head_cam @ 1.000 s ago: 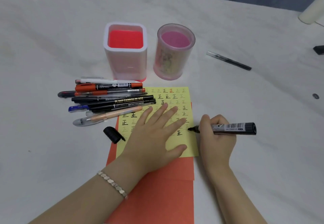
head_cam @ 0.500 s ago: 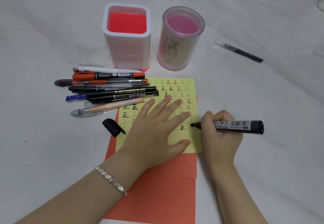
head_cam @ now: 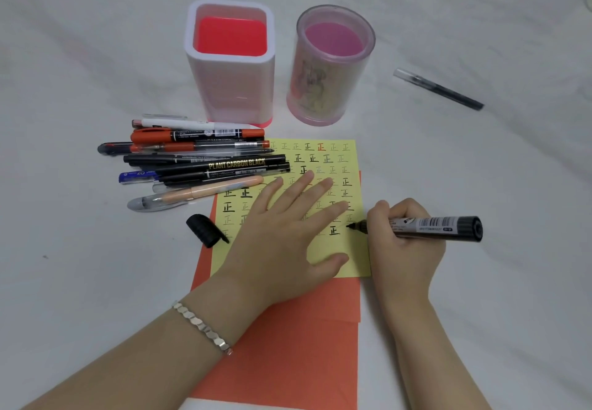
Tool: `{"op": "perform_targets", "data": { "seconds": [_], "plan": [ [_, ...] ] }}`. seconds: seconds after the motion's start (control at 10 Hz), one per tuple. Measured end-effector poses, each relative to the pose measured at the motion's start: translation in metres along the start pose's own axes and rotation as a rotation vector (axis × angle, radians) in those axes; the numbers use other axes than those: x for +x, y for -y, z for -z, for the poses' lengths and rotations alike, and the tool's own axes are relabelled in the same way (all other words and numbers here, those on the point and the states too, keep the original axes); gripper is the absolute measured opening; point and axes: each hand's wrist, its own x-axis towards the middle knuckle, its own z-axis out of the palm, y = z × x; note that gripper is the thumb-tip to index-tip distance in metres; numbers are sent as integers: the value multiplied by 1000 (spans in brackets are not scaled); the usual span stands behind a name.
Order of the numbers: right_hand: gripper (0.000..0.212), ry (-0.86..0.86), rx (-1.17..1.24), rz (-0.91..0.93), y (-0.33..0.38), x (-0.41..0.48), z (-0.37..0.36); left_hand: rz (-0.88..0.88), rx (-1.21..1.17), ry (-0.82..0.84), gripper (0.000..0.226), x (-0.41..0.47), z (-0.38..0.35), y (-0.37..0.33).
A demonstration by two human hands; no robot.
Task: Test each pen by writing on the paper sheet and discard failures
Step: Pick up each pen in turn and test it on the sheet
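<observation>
My left hand (head_cam: 282, 236) lies flat, fingers spread, pressing down the smooth yellow paper sheet (head_cam: 352, 159). My right hand (head_cam: 403, 249) curls round a fat black cylindrical marker (head_cam: 439, 226), its tip on the sheet near its right edge. The ribbed black cap (head_cam: 206, 229) lies at the sheet's left edge.

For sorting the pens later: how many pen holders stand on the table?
2. A white square holder stands behind the pen pile; a pink round holder stands just right of it. None looks hidden.

White square holder (head_cam: 230, 89), pink round holder (head_cam: 326, 89), orange sheet (head_cam: 288, 345)
</observation>
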Motion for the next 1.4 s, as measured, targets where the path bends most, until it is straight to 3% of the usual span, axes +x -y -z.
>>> {"op": "perform_targets", "data": {
  "seconds": [1.4],
  "plan": [
    [37,26,17,-12,-2,3,-1,8,-20,-4,58,3,0,1]
  ]
}}
